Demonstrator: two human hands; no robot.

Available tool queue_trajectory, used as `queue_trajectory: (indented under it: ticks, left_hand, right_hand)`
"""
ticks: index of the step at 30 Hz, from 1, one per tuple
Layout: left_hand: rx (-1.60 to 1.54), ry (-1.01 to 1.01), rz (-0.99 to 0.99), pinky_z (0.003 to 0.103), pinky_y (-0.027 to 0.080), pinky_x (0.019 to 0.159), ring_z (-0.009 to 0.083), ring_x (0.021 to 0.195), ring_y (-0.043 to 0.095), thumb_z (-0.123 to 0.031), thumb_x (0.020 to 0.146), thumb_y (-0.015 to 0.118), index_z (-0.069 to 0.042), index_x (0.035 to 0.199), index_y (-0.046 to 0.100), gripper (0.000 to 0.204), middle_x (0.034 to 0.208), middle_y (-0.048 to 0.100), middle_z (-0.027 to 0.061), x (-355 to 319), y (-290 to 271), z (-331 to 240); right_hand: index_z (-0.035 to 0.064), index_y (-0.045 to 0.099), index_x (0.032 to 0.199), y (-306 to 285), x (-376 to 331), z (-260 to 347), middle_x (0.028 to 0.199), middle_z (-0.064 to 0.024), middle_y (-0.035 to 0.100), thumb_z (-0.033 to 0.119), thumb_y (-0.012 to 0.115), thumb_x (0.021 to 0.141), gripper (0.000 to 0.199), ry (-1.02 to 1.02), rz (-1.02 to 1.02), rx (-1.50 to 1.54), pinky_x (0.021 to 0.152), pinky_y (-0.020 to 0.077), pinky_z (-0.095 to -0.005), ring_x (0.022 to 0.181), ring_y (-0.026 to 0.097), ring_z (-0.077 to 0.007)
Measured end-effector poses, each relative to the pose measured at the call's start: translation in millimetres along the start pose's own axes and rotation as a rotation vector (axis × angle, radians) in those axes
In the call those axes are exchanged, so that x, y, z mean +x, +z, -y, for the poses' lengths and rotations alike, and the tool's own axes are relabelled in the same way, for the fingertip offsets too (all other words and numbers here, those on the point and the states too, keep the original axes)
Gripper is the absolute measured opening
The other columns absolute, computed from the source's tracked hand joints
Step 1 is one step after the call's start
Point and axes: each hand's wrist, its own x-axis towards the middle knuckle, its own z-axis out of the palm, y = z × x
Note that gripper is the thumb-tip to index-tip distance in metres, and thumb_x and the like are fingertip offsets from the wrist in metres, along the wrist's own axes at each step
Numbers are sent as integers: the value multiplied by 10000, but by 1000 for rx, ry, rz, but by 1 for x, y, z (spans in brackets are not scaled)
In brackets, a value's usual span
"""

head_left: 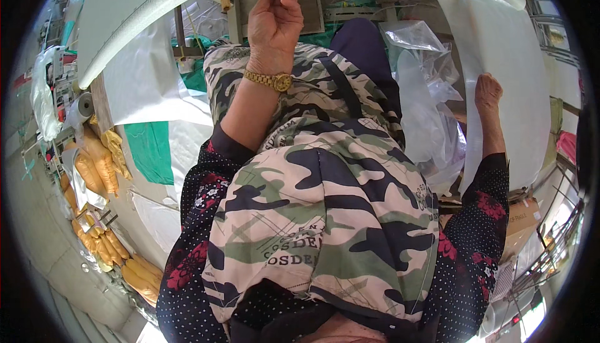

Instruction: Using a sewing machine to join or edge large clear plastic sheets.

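Observation:
My left hand [276, 23] is raised just below the edge of the white table [137, 27], palm turned up and fingers curled in. Nothing shows in its palm, and a gold watch [275, 81] circles the wrist. Out to the right, my right hand [487, 91] is closed in a fist over a long white plastic sheet [515, 93]. Its fingertips are turned away, so whatever they grip, if anything, is hidden. A camouflage apron [325, 218] covers my lap, between the two arms.
Crumpled clear plastic [425, 105] hangs beside my right knee. White sheeting [134, 80] and green cloth [150, 152] hang at the left. Yellow bundles [94, 162] lie along the far left. A cardboard box [522, 221] stands near my right elbow, with metal racks beyond it.

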Motion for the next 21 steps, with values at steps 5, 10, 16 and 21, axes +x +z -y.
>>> queue_trajectory:
  ticks: [5, 10, 16, 21]
  left_hand:
    - [-9, 8, -20, 282, 587, 669, 189, 761, 630, -142, 1016, 446, 32, 1030, 585, 222, 889, 617, 113, 1, -11, 1]
    - [-15, -4, -54, 295, 584, 666, 200, 764, 632, -151, 1020, 434, 39, 1036, 578, 239, 882, 619, 119, 4, -20, 0]
    - [5, -29, -132, 296, 578, 666, 206, 775, 642, -118, 997, 478, 32, 999, 609, 200, 860, 645, 112, 8, -33, -2]
    - [75, -43, -174, 299, 565, 662, 207, 802, 657, -92, 968, 527, 31, 1007, 633, 167, 884, 666, 116, 7, -43, -3]
  right_hand:
    - [103, 590, 774, 13, 6, -4, 764, -96, 587, 113, 551, 818, 59, -42, 137, -129, 608, 508, -397, 737, 642, -274]
    - [84, 658, 732, 13, 2, -13, 731, -129, 681, 80, 590, 787, 88, -172, -95, -36, 607, 561, -409, 723, 703, -286]
    - [62, 644, 740, -7, 4, -26, 743, -164, 654, 86, 552, 814, 120, -136, -32, 51, 635, 549, -422, 749, 682, -327]
    - [63, 581, 932, -20, 3, -75, 818, -160, 655, 241, 552, 890, 185, -112, -50, 71, 705, 513, -490, 831, 651, -359]
